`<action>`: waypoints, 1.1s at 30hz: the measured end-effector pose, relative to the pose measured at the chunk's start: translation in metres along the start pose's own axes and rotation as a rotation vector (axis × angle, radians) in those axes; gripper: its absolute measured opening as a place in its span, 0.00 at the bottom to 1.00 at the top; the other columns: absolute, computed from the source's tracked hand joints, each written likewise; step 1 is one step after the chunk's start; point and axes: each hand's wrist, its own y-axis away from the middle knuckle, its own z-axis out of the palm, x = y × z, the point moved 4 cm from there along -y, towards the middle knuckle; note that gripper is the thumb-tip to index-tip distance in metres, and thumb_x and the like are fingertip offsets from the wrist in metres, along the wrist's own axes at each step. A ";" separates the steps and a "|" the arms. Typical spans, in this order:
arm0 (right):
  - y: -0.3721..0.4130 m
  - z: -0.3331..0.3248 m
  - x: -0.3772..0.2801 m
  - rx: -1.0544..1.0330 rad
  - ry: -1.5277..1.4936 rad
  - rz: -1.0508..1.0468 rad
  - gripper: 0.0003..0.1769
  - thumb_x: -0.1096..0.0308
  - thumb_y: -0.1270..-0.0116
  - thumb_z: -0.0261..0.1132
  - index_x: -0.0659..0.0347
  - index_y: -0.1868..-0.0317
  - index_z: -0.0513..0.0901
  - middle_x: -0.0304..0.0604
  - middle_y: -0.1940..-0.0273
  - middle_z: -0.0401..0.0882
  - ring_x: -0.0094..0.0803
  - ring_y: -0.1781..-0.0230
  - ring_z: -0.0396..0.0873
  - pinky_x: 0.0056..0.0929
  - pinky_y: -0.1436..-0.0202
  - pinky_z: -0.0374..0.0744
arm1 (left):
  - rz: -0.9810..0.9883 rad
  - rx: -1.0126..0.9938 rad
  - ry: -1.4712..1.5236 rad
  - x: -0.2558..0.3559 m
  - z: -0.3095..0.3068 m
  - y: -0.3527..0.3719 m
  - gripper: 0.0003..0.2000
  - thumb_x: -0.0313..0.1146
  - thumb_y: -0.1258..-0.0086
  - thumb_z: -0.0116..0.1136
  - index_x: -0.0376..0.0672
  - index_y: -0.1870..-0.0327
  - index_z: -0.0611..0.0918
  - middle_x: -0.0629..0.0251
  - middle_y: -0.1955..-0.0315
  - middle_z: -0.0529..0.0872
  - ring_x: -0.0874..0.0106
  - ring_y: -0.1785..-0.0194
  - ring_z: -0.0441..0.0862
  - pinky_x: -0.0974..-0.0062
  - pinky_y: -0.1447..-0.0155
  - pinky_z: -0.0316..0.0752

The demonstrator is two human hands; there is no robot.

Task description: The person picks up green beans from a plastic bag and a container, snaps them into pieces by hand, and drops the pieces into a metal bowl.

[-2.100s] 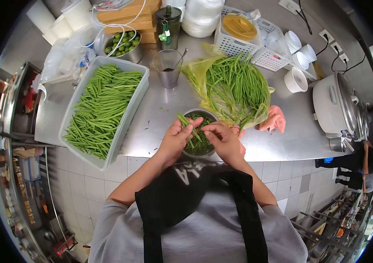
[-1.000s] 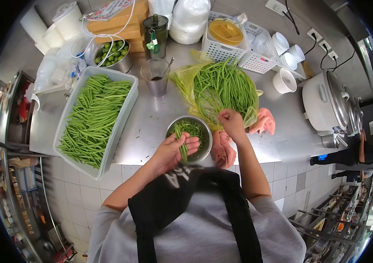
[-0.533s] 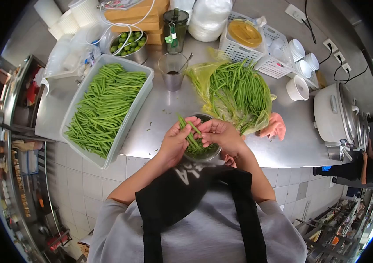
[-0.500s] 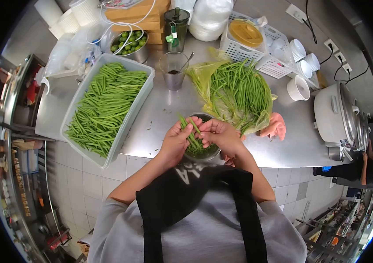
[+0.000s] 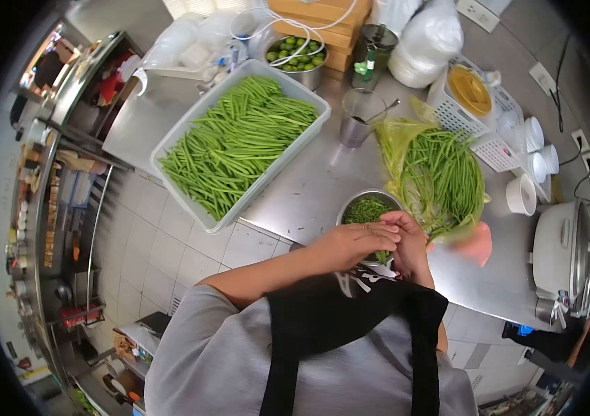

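"What is at the hands?"
"Green bean trimmings point(image 5: 364, 211), in a round steel bowl point(image 5: 340, 212) near the close edge of the steel worktop point(image 5: 288, 191); the left hand point(image 5: 356, 246) lies across the bowl's near side, its fingers stretched out and pressed together; the right hand point(image 5: 410, 244) meets it there, fingers curled inward."
"Are they pinching a bean?"
"I can't tell; the fingers cover whatever is between them; a bit of green shows just under the left fingers, held beans or bowl contents."
"And the whole beans?"
"Loose green beans point(image 5: 447, 170) lie in an open yellow plastic bag point(image 5: 393, 142) just right of the bowl; a deep heap of beans point(image 5: 243, 139) fills the translucent plastic tub point(image 5: 309, 132) to the left, its near corner jutting past the edge."
"Further out?"
"Behind the bowl, a clear cup point(image 5: 356, 114) with a spoon in it; past that, a lidded green tumbler point(image 5: 374, 54) and a steel pot point(image 5: 309, 78) of limes point(image 5: 293, 57); far right, a white rice cooker point(image 5: 557, 243)."
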 end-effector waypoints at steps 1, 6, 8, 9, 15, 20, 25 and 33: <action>0.001 0.003 -0.001 0.013 0.079 0.011 0.10 0.82 0.39 0.60 0.66 0.57 0.75 0.41 0.65 0.77 0.26 0.70 0.77 0.23 0.65 0.80 | 0.032 -0.003 -0.056 0.004 -0.006 -0.002 0.16 0.15 0.44 0.52 0.40 0.55 0.80 0.60 0.51 0.82 0.65 0.43 0.77 0.70 0.41 0.73; 0.008 -0.002 -0.007 0.079 0.329 -0.040 0.07 0.81 0.39 0.61 0.67 0.59 0.76 0.42 0.66 0.78 0.24 0.70 0.77 0.22 0.68 0.81 | -0.110 0.206 -0.505 0.007 -0.116 0.012 0.12 0.24 0.41 0.50 0.38 0.57 0.81 0.54 0.54 0.83 0.59 0.44 0.78 0.63 0.38 0.70; 0.007 -0.011 -0.004 0.096 0.377 -0.070 0.07 0.80 0.40 0.62 0.67 0.60 0.77 0.43 0.66 0.79 0.24 0.70 0.77 0.22 0.67 0.81 | -0.122 0.141 -0.823 0.016 -0.165 0.022 0.10 0.24 0.41 0.49 0.38 0.60 0.81 0.57 0.55 0.83 0.62 0.44 0.78 0.58 0.33 0.64; 0.006 -0.016 -0.001 0.110 0.403 -0.082 0.07 0.80 0.40 0.63 0.67 0.60 0.77 0.43 0.66 0.79 0.24 0.70 0.78 0.22 0.67 0.81 | -0.226 0.113 -0.969 0.020 -0.180 0.032 0.11 0.24 0.41 0.48 0.39 0.60 0.81 0.59 0.54 0.83 0.62 0.43 0.77 0.57 0.32 0.62; 0.006 -0.030 0.001 0.146 0.499 -0.137 0.08 0.76 0.38 0.61 0.67 0.58 0.79 0.43 0.65 0.82 0.25 0.69 0.81 0.20 0.63 0.80 | -0.553 -0.074 -1.146 -0.008 -0.214 0.103 0.14 0.22 0.40 0.47 0.38 0.55 0.81 0.57 0.49 0.80 0.59 0.37 0.70 0.60 0.31 0.60; 0.005 -0.078 -0.032 0.431 0.698 -0.411 0.04 0.77 0.40 0.60 0.69 0.65 0.79 0.45 0.71 0.82 0.28 0.73 0.80 0.22 0.69 0.77 | -0.823 -0.030 -0.764 -0.005 -0.208 0.107 0.31 0.10 0.50 0.52 0.42 0.41 0.74 0.58 0.39 0.72 0.60 0.31 0.62 0.65 0.30 0.58; 0.002 -0.130 -0.041 0.709 1.375 -0.218 0.15 0.63 0.45 0.63 0.70 0.67 0.74 0.59 0.73 0.79 0.52 0.71 0.79 0.41 0.64 0.77 | -0.771 0.077 -0.697 0.006 -0.205 0.079 0.29 0.11 0.47 0.52 0.42 0.41 0.73 0.58 0.41 0.74 0.61 0.32 0.65 0.68 0.31 0.59; -0.021 -0.130 -0.023 0.847 1.389 -0.132 0.25 0.64 0.52 0.67 0.69 0.59 0.67 0.63 0.64 0.76 0.56 0.64 0.78 0.45 0.61 0.76 | -0.560 0.096 -0.518 0.006 -0.140 0.027 0.20 0.16 0.44 0.56 0.40 0.48 0.78 0.56 0.48 0.79 0.59 0.40 0.73 0.69 0.36 0.66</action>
